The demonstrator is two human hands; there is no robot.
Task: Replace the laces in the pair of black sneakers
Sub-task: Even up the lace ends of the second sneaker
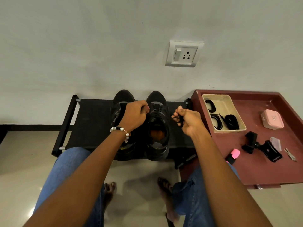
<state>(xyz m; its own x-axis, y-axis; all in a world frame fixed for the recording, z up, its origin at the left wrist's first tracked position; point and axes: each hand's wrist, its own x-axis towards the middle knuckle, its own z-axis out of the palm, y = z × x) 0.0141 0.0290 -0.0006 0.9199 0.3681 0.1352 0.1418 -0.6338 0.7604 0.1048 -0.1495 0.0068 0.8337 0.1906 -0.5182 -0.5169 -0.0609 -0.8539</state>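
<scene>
Two black sneakers (147, 125) stand side by side, toes to the wall, on a low black rack (91, 122), the landmark here. Over the left-hand sneaker, the left hand (135, 116), with a bead bracelet (122, 132) at its wrist, curls closed and covers that shoe's lacing, so what it grips cannot be told. Just right of the sneakers, above the rack's right end, the right hand (188, 120) pinches a black lace (179, 120) in curled fingers. Right of the rack sits a maroon tray (262, 169); in it a beige basket (211, 97) holds coiled black laces (231, 122), and beside the basket lie a pink case (272, 119), a black clamp mount (262, 146) and a pink highlighter (232, 155)
</scene>
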